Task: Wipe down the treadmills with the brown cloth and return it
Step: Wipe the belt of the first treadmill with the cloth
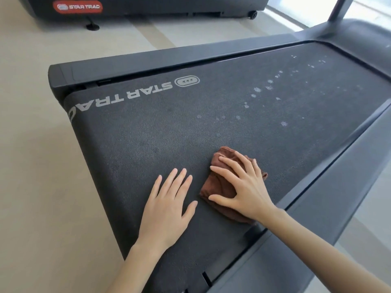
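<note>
- Brown cloth (214,188), bunched and folded, lies on the dark treadmill belt (148,134) near the belt's right edge, low in my view.
- I see the right hand (243,185) flat on top of the cloth, fingers spread and fairly straight, thumb out along the cloth's near edge. It presses down rather than pinching.
- The left hand (167,206) rests palm-down on the bare belt just beside the cloth and does not touch it. Its fingers are straight and only slightly parted, and it holds nothing.
- Pale star-shaped spots (268,87) dot the belt farther along, well apart from the cloth.
- Grey "STAR TRAC" lettering (135,94) runs across the belt's rear end, upside down from where I watch.
- A dark grey side rail (317,197) borders the belt on the right.
- A second treadmill (190,7) with a red label (79,6) stands on the beige floor (31,144) at the top of the view.
</note>
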Motion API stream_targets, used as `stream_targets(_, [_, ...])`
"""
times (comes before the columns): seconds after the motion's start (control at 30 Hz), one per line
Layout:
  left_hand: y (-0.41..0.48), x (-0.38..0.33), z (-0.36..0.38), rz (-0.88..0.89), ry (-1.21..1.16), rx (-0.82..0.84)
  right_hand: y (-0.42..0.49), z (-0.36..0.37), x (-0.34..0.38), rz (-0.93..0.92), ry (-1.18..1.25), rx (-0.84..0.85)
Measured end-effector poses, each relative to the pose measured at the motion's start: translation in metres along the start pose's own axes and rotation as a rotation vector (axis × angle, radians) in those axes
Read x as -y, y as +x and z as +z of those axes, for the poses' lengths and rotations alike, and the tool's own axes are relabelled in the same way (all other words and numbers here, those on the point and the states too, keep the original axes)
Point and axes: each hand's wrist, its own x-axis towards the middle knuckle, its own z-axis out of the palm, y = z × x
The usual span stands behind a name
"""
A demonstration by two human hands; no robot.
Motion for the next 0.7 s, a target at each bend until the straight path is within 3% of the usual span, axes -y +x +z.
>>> stream_targets(0.13, [-0.001,-0.002,-0.001,-0.004,0.008,-0.002,0.027,-0.005,-0.019,-0.014,0.016,-0.085])
stream_targets(0.27, [-0.001,-0.002,-0.001,-0.003,0.016,0.008,0.018,-0.001,-0.004,0.117,0.140,-0.164])
stream_targets(0.57, [-0.003,-0.002,0.001,0.017,0.051,0.015,-0.049,-0.011,0.024,0.128,0.257,-0.015])
stream_targets(0.7, [-0.002,-0.001,0.001,0.022,0.059,0.013,-0.038,-0.003,0.031,0.183,0.211,-0.066])
